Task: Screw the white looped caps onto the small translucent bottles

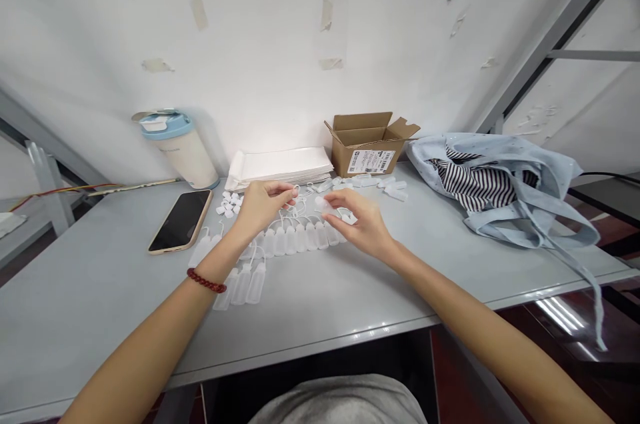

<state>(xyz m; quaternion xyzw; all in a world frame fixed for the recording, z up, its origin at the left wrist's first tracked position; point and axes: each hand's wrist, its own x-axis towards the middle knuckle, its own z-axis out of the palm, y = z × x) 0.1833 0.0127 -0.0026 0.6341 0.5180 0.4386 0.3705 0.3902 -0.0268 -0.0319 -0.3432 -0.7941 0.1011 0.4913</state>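
Note:
My left hand (266, 205) is over the table with thumb and forefinger pinched on something small and white, too small to name. My right hand (361, 221) holds a translucent bottle (326, 207) between thumb and fingers, to the right of my left hand. Beneath both hands lies a row of small translucent bottles (290, 239) with thin white tubes. Several more bottles (241, 285) rest nearer the front, by my left wrist. A pile of small white caps (229, 204) lies just left of my left hand.
Behind the hands are a stack of white envelopes (285, 165) and an open cardboard box (367, 161), with loose bottles (395, 192) before it. A phone (181, 221) and a tumbler (186, 154) stand left; a blue cloth bag (545, 164) lies right. The table's front edge (350, 336) is near.

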